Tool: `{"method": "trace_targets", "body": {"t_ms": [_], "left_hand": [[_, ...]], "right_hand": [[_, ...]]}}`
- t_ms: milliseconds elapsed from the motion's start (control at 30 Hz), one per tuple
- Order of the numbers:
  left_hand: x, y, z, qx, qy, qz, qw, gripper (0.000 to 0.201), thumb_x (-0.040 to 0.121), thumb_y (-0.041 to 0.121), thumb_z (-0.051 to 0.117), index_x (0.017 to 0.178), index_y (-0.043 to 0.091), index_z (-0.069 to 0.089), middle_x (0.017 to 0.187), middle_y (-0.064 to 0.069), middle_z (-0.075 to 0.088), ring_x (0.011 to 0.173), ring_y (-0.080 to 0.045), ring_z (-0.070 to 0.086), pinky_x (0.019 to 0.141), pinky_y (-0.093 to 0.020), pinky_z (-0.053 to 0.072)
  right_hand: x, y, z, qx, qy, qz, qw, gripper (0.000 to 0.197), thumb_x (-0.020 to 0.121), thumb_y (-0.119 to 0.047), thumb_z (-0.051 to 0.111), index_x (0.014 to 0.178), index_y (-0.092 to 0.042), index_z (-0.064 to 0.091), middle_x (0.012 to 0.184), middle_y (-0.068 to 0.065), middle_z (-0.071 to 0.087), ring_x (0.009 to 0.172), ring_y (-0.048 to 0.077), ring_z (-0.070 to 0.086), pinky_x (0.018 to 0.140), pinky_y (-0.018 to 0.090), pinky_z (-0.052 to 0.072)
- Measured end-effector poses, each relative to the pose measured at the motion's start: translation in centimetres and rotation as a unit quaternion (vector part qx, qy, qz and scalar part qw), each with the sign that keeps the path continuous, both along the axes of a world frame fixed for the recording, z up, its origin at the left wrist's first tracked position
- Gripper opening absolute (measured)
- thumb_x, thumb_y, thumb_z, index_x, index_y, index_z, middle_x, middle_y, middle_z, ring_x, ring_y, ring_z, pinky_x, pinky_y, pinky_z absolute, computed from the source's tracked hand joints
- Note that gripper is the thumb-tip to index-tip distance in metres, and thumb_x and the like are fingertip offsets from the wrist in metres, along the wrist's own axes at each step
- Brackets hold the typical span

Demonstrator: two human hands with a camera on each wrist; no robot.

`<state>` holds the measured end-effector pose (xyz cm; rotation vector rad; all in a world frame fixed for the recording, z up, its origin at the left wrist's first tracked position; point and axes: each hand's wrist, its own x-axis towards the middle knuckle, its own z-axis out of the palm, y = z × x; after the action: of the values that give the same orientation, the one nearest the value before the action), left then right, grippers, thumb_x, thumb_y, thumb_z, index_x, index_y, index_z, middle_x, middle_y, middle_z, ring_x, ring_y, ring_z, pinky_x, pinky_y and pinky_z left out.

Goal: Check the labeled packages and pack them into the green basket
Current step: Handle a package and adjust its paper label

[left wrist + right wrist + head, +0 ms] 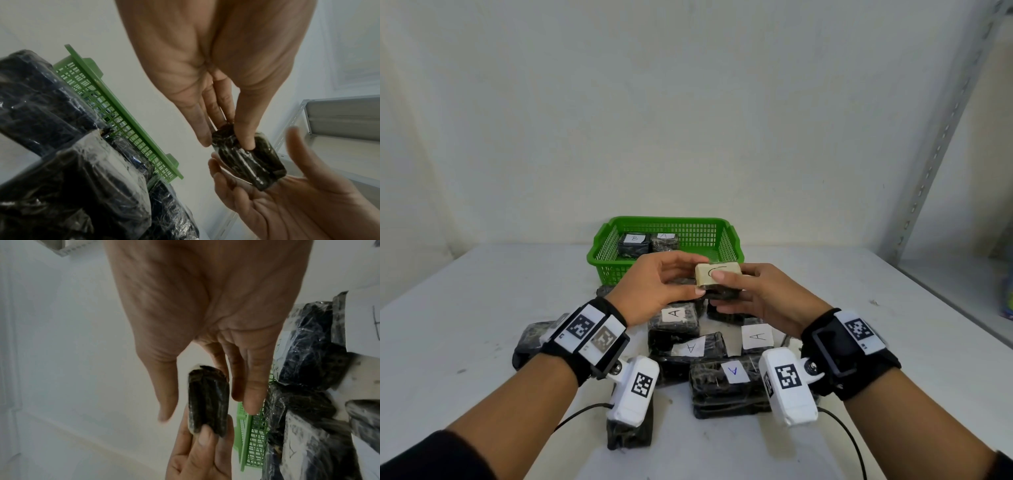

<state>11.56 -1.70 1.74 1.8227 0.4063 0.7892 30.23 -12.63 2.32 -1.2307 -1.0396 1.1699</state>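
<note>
White table (482, 329) and a plain wall fill the head view, with the basket (729, 243) at frame centre against the wall. Just below it, both hands hold one package (719, 279) above the pile (709, 356) in the lower middle of the frame. The left hand (654, 286) pinches its left end, thumb on one side and fingers on the other. The right hand (760, 296) cups it from below with curled fingers, thumb pressed on the top label (717, 270).

That label seems to read "C", but the thumb covers its lower edge. To check it well, I judge the thumb should slide off the label while the left hand's pinch carries the weight, keeping the label face level toward the head. The wrap looks slick, so grip the ends, not the film.

The package sits between the two grips, nearer the fingertips than the palms, in front of the basket's near wall. Two packages, marked "B" (634, 238) and "A" (664, 236), lie inside the basket.
</note>
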Motion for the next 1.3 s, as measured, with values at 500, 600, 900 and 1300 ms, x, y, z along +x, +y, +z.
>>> {"method": "trace_targets", "body": {"t_ms": [500,600,900,1300], "left_hand": [[0.27,-0.39,0.06,-0.024,0.018,0.027,0.999,0.047,0.074,0.007,0.082,0.119,0.014,0.070,0.109,-0.002,0.075,0.104,-0.015,0.071,0.097,-0.038,0.055],[0.32,-0.33,-0.13,-0.021,0.024,0.030,0.999,0.047,0.074,0.005,0.082,0.118,0.014,0.070,0.107,-0.003,0.076,0.103,-0.014,0.071,0.095,-0.035,0.055],[0.22,-0.51,0.13,-0.041,0.025,0.029,0.998,0.049,0.073,0.003,0.082,0.120,0.012,0.069,0.106,-0.003,0.076,0.099,-0.016,0.073,0.093,-0.032,0.056],[-0.18,-0.24,0.48,-0.036,0.031,0.034,0.998,0.048,0.074,0.002,0.082,0.118,0.013,0.070,0.105,-0.002,0.076,0.099,-0.017,0.073,0.089,-0.028,0.057]], "right_hand": [[0.08,0.51,-0.24,0.020,-0.025,-0.052,0.998,0.033,0.089,-0.007,0.077,0.120,0.003,0.070,0.118,0.018,0.076,0.104,0.027,0.075,0.084,0.029,0.063],[0.10,0.54,-0.31,0.014,-0.035,-0.051,0.998,0.032,0.089,-0.013,0.079,0.117,0.000,0.072,0.117,0.018,0.076,0.108,0.029,0.074,0.090,0.035,0.062],[0.04,0.60,-0.62,0.023,-0.050,-0.059,0.997,0.041,0.081,-0.011,0.085,0.118,0.001,0.071,0.113,0.016,0.078,0.109,0.033,0.074,0.100,0.046,0.057],[0.23,0.02,0.23,0.019,-0.055,-0.064,0.996,0.031,0.088,-0.011,0.080,0.114,0.004,0.071,0.109,0.016,0.078,0.096,0.024,0.078,0.072,0.023,0.061]]}}
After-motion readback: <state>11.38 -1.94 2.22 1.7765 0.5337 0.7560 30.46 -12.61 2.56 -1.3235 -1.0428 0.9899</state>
